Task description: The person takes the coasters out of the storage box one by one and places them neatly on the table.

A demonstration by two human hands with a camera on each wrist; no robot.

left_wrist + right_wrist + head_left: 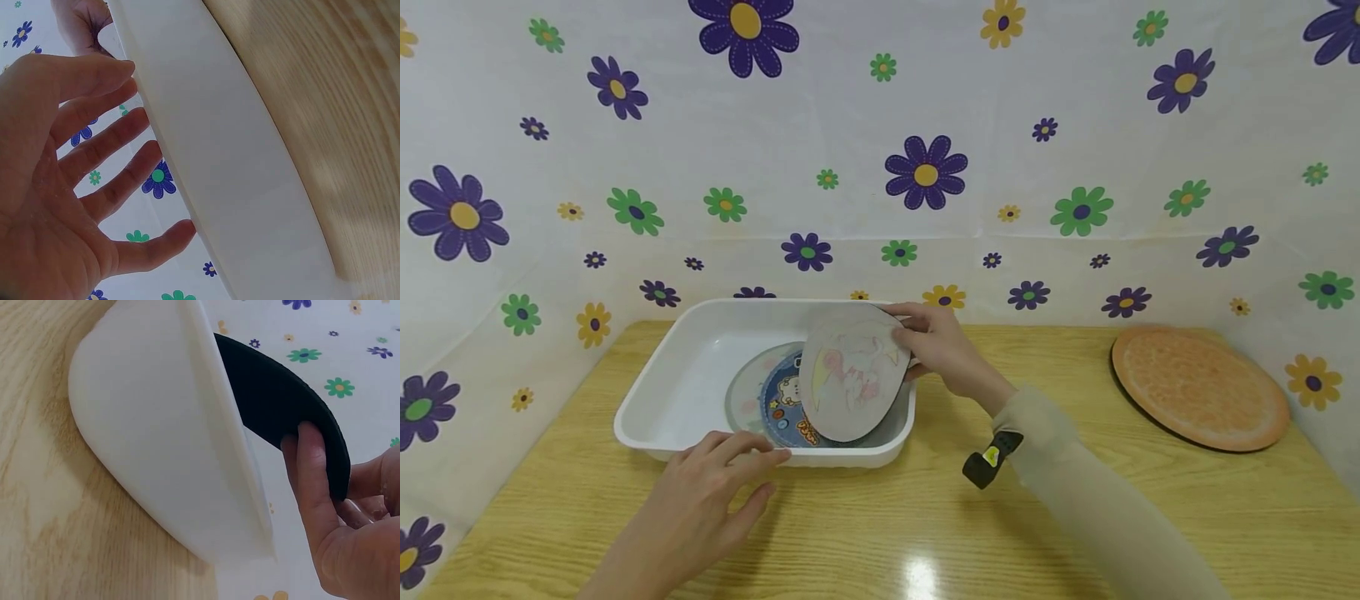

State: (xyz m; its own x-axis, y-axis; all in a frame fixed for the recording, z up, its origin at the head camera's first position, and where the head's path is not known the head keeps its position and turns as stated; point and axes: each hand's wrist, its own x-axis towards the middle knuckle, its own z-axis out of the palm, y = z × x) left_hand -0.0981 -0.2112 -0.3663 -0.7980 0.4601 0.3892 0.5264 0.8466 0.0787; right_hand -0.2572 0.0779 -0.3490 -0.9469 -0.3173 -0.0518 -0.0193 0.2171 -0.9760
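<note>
My right hand (943, 346) pinches the right edge of a pale round mouse pad (850, 375) with a faded pink and yellow drawing. The pad stands tilted inside a white plastic basin (655, 392), and its black underside (269, 387) shows in the right wrist view. Beneath it lie a blue mouse pad (782, 404) with cartoon print and a pale grey one (745, 387), both partly covered. At the basin's near rim is my left hand (707, 492), fingers spread and fairly straight. In the left wrist view its fingertips (150, 150) touch the rim.
An orange-brown round mouse pad (1198, 387) with a black underside lies at the right of the wooden table (1037, 542). Behind and at both sides hangs a white cloth (850, 108) with purple, green and yellow flowers. A black strap device (992, 458) is on the right wrist.
</note>
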